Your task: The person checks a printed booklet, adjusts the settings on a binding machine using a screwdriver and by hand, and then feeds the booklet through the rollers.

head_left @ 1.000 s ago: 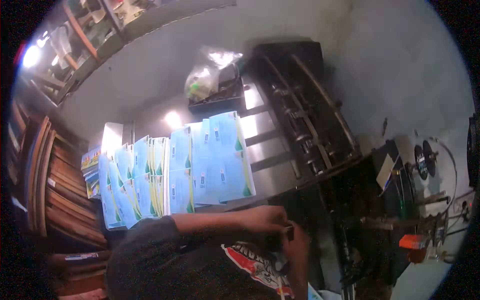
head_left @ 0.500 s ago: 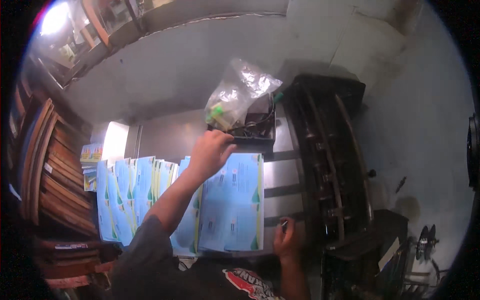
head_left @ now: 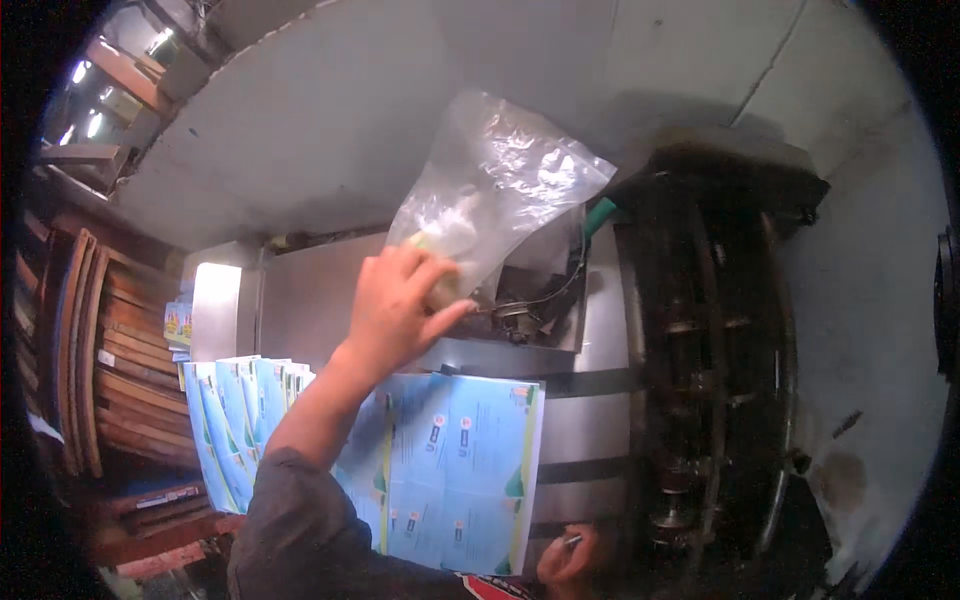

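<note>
A clear plastic bag (head_left: 520, 170) stands at the open dark box (head_left: 560, 345), pale contents showing faintly through it. My left hand (head_left: 395, 305) reaches over the bag's lower left part, fingers bent onto it and thumb out to the right; the fingertips are partly hidden. Light blue printed sheets (head_left: 465, 450) lie below that forearm, with more of them fanned out to the left. At the lower edge, my right hand (head_left: 568, 555) is closed around a small dark stick-like thing, too small to name. It rests just right of the sheets.
Wooden boards (head_left: 145, 350) are stacked upright at the left. A long dark machine part with rollers (head_left: 690, 400) runs along the right. Small printed cards (head_left: 178, 322) sit beside a bright white block (head_left: 217, 310). A grey wall rises behind.
My left hand has gone from the box's near edge onto the bag, covering its green and yellow contents. The view has shifted, so the sheets and my right hand appear lower.
</note>
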The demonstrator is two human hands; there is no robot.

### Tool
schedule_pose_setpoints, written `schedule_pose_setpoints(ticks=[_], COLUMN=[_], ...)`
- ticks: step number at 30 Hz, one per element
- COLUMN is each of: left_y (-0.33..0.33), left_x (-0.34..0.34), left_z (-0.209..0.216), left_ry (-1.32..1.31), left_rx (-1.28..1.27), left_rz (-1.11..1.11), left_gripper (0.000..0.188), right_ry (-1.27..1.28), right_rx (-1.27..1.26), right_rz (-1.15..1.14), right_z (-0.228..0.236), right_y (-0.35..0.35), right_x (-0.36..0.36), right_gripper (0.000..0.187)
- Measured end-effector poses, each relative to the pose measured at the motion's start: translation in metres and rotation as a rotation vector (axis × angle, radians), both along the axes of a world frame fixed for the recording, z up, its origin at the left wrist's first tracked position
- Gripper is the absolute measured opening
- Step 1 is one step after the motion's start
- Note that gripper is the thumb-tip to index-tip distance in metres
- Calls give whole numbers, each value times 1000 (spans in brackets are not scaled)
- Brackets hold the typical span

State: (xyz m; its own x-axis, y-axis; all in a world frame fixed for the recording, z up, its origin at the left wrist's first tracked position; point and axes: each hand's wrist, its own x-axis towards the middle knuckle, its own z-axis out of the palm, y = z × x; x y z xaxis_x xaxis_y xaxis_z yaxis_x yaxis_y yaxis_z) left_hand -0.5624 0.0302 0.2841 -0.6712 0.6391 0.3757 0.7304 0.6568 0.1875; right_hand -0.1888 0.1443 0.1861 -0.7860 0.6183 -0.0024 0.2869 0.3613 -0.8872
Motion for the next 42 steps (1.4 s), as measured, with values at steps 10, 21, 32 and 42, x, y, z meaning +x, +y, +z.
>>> schedule_pose_setpoints(ticks=[10, 21, 32, 42], left_y=[8, -5, -15, -11], left_x=[-65, -74, -68, -43], left_z=[9, -2, -26, -27], left_ry=[-440, -439, -692, -504], left_rx=[18, 220, 664, 569], left_rz=[-116, -149, -224, -91], left_gripper=[67, 64, 87, 89], right_ry=[-53, -177, -168, -131], right_rx=[292, 201, 248, 288], right_rz=[37, 74, 30, 21], right_z=[25, 20, 24, 20], right_y=[5, 2, 0, 1], right_x=[-23, -8, -16, -18], right_gripper=[26, 29, 29, 28])
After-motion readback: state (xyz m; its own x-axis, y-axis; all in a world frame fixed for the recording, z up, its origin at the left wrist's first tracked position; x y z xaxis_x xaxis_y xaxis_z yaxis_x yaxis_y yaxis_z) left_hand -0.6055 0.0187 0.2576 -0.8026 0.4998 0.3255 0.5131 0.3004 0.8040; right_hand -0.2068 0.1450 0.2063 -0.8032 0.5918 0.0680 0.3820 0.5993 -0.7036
